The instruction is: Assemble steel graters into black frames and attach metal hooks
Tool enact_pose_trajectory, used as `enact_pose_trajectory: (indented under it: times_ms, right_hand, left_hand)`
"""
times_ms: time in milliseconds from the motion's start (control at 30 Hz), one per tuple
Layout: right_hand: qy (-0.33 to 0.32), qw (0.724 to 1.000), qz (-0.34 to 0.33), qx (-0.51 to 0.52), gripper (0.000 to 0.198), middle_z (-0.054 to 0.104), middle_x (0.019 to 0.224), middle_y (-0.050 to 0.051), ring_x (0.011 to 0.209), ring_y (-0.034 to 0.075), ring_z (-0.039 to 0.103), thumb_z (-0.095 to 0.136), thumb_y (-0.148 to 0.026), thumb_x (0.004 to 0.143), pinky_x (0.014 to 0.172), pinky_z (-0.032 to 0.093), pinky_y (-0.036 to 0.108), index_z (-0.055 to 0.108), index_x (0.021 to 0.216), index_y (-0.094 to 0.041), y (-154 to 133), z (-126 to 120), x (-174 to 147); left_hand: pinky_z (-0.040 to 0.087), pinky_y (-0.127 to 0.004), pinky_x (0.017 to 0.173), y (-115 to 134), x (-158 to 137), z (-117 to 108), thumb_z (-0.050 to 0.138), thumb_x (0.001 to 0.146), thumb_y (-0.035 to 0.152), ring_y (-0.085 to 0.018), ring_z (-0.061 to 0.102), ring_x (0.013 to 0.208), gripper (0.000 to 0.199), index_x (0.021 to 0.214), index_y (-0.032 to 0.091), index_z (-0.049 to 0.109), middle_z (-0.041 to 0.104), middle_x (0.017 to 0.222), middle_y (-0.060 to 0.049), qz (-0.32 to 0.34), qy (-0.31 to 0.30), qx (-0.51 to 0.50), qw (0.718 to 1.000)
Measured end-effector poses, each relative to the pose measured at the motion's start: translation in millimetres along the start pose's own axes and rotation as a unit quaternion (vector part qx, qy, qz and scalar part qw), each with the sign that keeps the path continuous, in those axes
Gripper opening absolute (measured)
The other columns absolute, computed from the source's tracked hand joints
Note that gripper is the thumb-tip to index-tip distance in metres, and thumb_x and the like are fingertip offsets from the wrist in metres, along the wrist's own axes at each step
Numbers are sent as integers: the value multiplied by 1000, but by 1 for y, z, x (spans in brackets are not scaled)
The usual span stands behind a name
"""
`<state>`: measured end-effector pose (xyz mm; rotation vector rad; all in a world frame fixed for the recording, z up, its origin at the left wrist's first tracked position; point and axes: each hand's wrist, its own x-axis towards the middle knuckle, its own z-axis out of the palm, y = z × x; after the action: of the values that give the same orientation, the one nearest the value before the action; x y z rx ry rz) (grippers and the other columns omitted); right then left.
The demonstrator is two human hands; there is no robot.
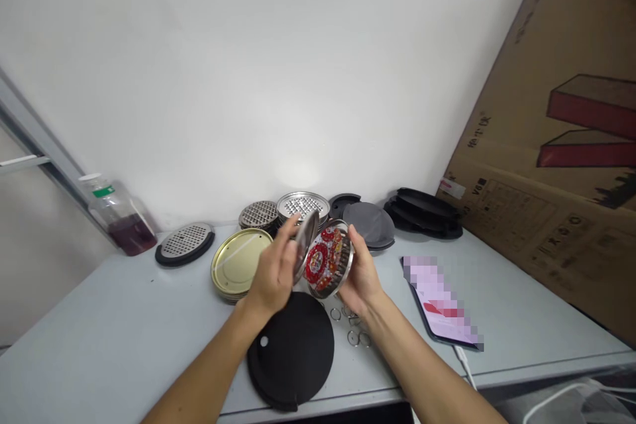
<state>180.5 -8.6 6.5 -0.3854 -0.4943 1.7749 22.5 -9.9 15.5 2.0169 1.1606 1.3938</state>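
My left hand (275, 271) grips a thin round metal disc (308, 238), tilted nearly on edge. In my right hand (362, 278) is a shallow round metal dish (346, 264), leaning toward the disc. Its face shows a red, orange and white pattern, either printed or reflected; I cannot tell which. The disc and the dish stand close, with a gap at the top. Below them on the table lies a round black plate (298, 351) with a small hole. Several small metal rings (353, 338) are scattered under my right wrist.
Stacked gold lids (242, 262) sit left of my hands. Behind are perforated metal discs (303, 204) and black round parts (422, 212). A black-rimmed grater disc (186, 242) and a bottle of dark liquid (130, 228) stand left. A phone (440, 301) and cardboard box (546, 212) are right.
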Motion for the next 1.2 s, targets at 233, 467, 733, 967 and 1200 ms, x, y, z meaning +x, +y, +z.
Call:
enact_pose_trajectory:
  times_ms: [233, 467, 733, 967, 1200]
  right_hand:
    - [23, 996, 79, 40, 58, 73, 92, 11, 99, 32, 65, 55, -72, 78, 85, 52, 53, 68, 98, -20, -4, -4, 0]
    - [65, 993, 89, 47, 61, 73, 94, 13, 101, 33, 65, 53, -74, 78, 87, 50, 56, 69, 100, -19, -8, -13, -1]
    - [53, 994, 99, 12, 59, 74, 98, 14, 104, 34, 65, 53, -71, 80, 90, 49, 56, 70, 102, -18, -10, -18, 3]
    - [93, 983, 159, -7, 38, 75, 94, 13, 99, 30, 69, 48, -44, 91, 89, 52, 52, 69, 102, -14, -2, -23, 13]
    - [119, 983, 137, -6, 26, 77, 92, 10, 95, 26, 71, 51, -30, 92, 90, 54, 47, 68, 101, -14, 2, -14, 9]
  left_hand:
    - [55, -37, 88, -45, 20, -27, 50, 92, 51, -25, 67, 103, 48, 119, 14, 63, 70, 115, -14, -299, 147, -308, 891]
    - [54, -28, 72, -67, 17, -74, 54, 86, 30, -19, 69, 82, 49, 133, 19, 55, 72, 100, -8, -219, 259, -15, 941]
    - [46, -38, 95, -91, 10, -124, 54, 79, 16, -26, 66, 104, 31, 100, 19, 75, 75, 106, -9, -241, 160, 211, 934]
    - [44, -40, 95, -89, 7, -95, 56, 81, 17, -30, 65, 103, 31, 105, 22, 75, 74, 105, -14, -232, 70, 325, 914]
    - [48, -46, 82, -79, 1, -100, 52, 81, 15, -36, 66, 93, 33, 99, 22, 78, 72, 94, -18, -250, 69, 413, 873]
